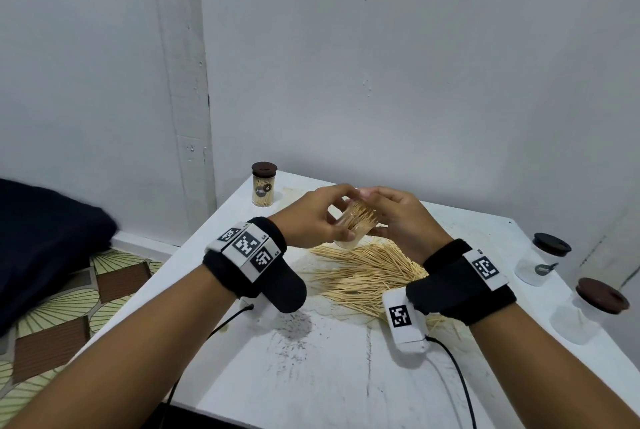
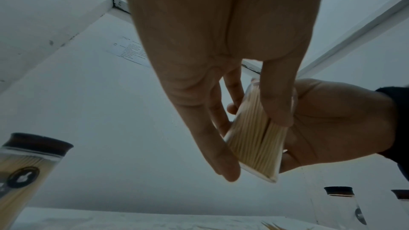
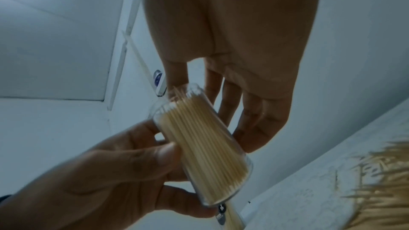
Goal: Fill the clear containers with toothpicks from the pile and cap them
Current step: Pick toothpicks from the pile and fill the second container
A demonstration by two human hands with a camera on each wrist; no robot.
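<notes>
A clear container [image 1: 355,226] packed with toothpicks is held tilted above the table, with no cap on it. My left hand [image 1: 334,215] grips its lower body between thumb and fingers. My right hand [image 1: 375,212] wraps its upper part, fingers [image 3: 254,121] behind the wall and thumb at the open mouth. The wrist views show the same container [image 2: 252,153] [image 3: 199,144] close up, with one toothpick tip poking past the rim. The toothpick pile [image 1: 367,276] lies on the table just below both hands.
A filled container with a dark cap [image 1: 264,186] stands at the table's far left corner. Two empty clear containers with dark caps [image 1: 543,257] [image 1: 590,309] stand along the right edge. The white table [image 1: 311,359] meets walls behind and to the right; cables trail from both wrists.
</notes>
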